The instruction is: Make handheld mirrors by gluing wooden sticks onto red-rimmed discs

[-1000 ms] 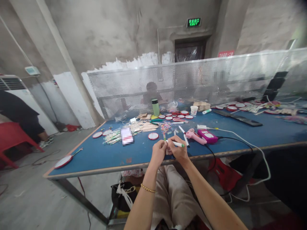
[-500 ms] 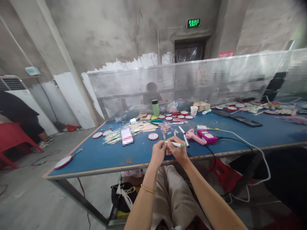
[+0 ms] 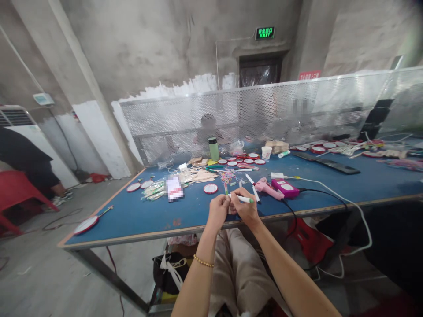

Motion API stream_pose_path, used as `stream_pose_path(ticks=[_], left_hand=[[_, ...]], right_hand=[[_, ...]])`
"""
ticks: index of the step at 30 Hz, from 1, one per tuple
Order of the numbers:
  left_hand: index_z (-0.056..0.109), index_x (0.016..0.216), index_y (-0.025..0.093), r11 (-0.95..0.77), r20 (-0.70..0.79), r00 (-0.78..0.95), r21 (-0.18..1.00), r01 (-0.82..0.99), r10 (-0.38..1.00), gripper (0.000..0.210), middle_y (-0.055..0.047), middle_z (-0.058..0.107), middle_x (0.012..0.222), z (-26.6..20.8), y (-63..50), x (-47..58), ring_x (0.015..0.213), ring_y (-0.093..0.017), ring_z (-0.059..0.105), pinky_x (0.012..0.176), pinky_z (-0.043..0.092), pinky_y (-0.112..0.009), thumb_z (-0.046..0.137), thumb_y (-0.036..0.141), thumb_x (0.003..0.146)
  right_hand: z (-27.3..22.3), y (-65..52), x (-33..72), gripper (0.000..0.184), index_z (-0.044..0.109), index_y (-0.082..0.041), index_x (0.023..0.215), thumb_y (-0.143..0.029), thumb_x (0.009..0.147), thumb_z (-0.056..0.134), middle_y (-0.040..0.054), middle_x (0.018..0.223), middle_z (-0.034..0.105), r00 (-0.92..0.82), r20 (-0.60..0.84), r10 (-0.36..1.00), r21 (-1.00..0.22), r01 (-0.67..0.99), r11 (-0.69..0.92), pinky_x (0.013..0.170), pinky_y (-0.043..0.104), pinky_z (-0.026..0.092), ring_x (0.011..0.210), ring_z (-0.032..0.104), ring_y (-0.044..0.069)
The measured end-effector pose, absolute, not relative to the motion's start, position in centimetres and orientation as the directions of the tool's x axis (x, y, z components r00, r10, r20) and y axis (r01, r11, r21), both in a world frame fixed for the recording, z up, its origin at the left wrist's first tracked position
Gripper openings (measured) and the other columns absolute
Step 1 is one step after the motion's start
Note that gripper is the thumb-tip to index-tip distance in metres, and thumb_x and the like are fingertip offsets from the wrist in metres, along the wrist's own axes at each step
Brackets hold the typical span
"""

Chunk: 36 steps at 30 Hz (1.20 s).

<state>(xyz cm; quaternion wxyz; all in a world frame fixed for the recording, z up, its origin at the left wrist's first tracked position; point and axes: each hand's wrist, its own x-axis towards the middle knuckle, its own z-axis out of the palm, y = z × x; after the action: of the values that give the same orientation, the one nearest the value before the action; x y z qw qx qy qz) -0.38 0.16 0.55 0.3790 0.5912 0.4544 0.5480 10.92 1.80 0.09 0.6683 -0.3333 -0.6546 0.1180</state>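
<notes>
Left of the pink plastic pistol-shaped tool [image 3: 264,186], the right hand [image 3: 244,206] grips one slim white cylindrical marker with a green end [image 3: 245,199]; the left hand's [image 3: 218,210] closed fingers pinch one flat, narrow red-and-green stick [image 3: 226,188]. Nearer the tool lie two slender white pens [image 3: 256,194]; touching its right, one glossy purple box [image 3: 289,190]; beyond it, one white cup [image 3: 266,153].

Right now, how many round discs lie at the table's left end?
3: first disc, frontmost; second disc, farther back; third disc, right of that. More may be hidden.
</notes>
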Motion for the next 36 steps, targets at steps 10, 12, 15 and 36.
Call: stream_pose_path(ticks=[10,12,15,36], left_hand=[[0.049,0.057,0.017,-0.350,0.361,-0.013,0.911,0.219,0.933,0.030,0.005,0.041,0.053,-0.6,1.0,-0.7,0.054,-0.009,0.036,0.051,0.029,-0.021,0.056,0.038,0.077],[0.049,0.057,0.017,-0.353,0.365,-0.015,0.908,0.226,0.931,0.032,0.005,0.041,0.053,-0.6,1.1,-0.7,0.055,-0.010,0.035,0.051,0.028,-0.021,0.056,0.040,0.078],[0.048,0.056,0.017,-0.352,0.365,-0.018,0.908,0.226,0.931,0.033,0.005,0.041,0.052,-0.7,1.1,-0.7,0.054,-0.010,0.035,0.052,0.028,-0.022,0.056,0.041,0.078],[0.058,0.060,0.016,-0.327,0.335,-0.030,0.933,0.150,0.942,0.029,0.003,0.052,0.053,-0.9,1.2,-0.6,0.053,-0.011,0.047,0.051,0.039,-0.021,0.061,0.040,0.076]], right_hand=[[0.3,1.6,11.0,0.020,0.053,-0.020,0.063,-0.025,0.082,0.051,-0.0021,0.055,0.057,0.073,0.790,0.609,-0.601,0.289,0.745,0.050,0.021,0.043,0.049,0.051,0.011],[0.3,1.6,11.0,0.020,0.054,-0.020,0.063,-0.025,0.082,0.051,-0.0018,0.056,0.057,0.068,0.791,0.608,-0.599,0.285,0.748,0.050,0.022,0.043,0.049,0.051,0.011],[0.3,1.6,11.0,0.020,0.054,-0.020,0.063,-0.025,0.082,0.052,-0.0016,0.056,0.057,0.072,0.790,0.609,-0.602,0.279,0.748,0.050,0.022,0.043,0.049,0.052,0.011],[0.3,1.6,10.9,0.020,0.053,-0.020,0.062,-0.022,0.081,0.052,-0.0028,0.055,0.055,0.111,0.809,0.578,-0.583,0.276,0.764,0.049,0.021,0.043,0.048,0.051,0.010]])
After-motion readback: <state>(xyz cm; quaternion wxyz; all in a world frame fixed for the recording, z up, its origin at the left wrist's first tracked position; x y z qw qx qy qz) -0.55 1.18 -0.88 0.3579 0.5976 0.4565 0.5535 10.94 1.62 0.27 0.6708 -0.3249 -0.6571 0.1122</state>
